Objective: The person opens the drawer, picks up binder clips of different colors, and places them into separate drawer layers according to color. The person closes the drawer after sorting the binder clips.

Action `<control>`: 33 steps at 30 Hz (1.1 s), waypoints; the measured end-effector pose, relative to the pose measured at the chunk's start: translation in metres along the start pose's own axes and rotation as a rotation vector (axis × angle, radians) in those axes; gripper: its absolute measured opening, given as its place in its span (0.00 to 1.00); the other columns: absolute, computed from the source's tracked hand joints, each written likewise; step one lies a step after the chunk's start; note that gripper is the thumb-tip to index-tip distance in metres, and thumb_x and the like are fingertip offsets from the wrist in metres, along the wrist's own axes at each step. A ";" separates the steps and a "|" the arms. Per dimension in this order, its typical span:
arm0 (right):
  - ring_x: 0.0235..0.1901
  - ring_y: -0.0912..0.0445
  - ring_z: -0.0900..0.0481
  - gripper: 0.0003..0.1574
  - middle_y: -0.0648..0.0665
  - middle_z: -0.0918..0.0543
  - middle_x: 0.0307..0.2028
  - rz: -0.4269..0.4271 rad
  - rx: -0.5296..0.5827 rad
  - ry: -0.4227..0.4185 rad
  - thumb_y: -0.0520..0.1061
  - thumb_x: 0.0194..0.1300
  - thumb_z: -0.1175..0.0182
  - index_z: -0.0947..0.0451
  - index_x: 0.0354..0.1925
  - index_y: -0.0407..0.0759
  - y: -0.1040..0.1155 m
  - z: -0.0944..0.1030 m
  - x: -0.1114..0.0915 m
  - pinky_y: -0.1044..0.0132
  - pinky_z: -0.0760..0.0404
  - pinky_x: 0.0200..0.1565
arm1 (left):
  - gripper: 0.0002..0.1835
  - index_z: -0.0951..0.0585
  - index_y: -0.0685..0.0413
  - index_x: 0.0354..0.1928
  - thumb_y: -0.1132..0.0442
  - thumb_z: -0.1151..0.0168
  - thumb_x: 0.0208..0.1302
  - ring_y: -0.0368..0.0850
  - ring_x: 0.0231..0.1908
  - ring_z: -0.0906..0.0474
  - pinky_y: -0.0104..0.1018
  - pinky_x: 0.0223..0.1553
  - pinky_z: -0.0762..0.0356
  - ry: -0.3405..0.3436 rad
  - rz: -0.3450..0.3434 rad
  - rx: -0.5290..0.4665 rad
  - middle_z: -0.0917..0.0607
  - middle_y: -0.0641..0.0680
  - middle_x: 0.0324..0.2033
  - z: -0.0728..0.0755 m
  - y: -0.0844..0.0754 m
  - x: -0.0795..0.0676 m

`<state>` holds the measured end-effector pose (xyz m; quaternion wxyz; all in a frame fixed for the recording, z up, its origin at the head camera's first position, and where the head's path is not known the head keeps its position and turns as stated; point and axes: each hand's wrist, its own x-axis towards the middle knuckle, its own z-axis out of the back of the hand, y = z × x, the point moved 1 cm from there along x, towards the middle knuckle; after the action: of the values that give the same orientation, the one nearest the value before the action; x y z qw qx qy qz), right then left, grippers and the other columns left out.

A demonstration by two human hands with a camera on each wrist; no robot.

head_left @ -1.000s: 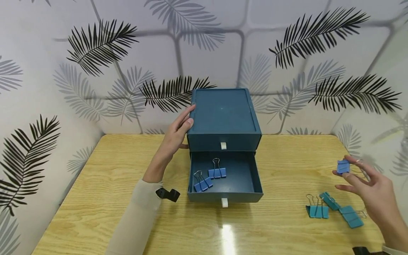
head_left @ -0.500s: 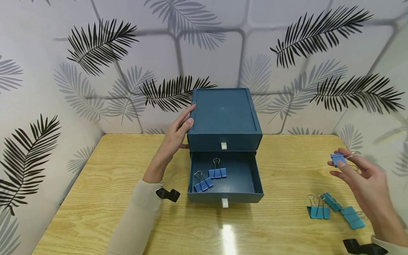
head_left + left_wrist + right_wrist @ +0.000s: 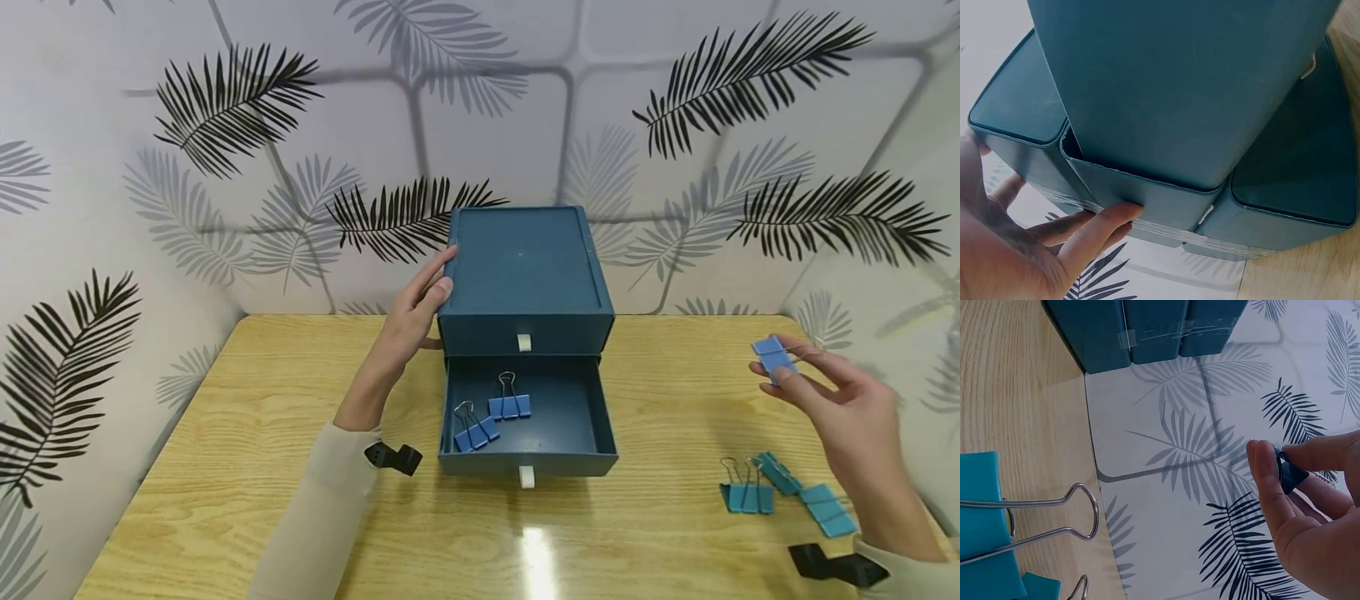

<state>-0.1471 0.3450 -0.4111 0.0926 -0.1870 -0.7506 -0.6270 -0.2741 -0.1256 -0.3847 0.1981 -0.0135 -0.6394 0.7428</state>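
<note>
A dark blue drawer unit (image 3: 525, 258) stands mid-table with a lower drawer (image 3: 558, 429) pulled out. Two blue binder clips lie in that drawer: one binder clip (image 3: 510, 407) near the middle, another binder clip (image 3: 477, 434) at the front left. My left hand (image 3: 408, 329) rests against the unit's left side, its fingers on the wall in the left wrist view. Off to the right, my right hand (image 3: 847, 408) pinches a blue binder clip (image 3: 772, 357) above the table. In the right wrist view the fingers partly hide that clip (image 3: 1291, 476).
Below the right hand lie several teal binder clips: one upright clip (image 3: 748, 498), one at the back (image 3: 778, 472) and one flat clip (image 3: 827, 508). The wooden table (image 3: 247, 467) meets a leaf-patterned wall covering (image 3: 495, 125) behind the unit.
My right hand has moved left and slightly up with the blue binder clip, which has turned to show its broad face. The left hand and the drawer unit stay where they were.
</note>
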 end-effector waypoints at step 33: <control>0.40 0.56 0.11 0.17 0.40 0.16 0.45 0.004 -0.037 -0.131 0.21 0.57 0.32 0.20 0.46 0.17 -0.002 -0.035 0.010 0.68 0.15 0.42 | 0.27 0.38 0.21 0.78 0.43 0.52 0.80 0.54 0.76 0.44 0.75 0.46 0.23 0.001 0.001 0.016 0.44 0.42 0.79 0.000 -0.001 -0.001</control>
<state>-0.1606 0.3118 -0.4023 0.0408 -0.2309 -0.7429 -0.6269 -0.2726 -0.1257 -0.3845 0.1982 -0.0125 -0.6334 0.7479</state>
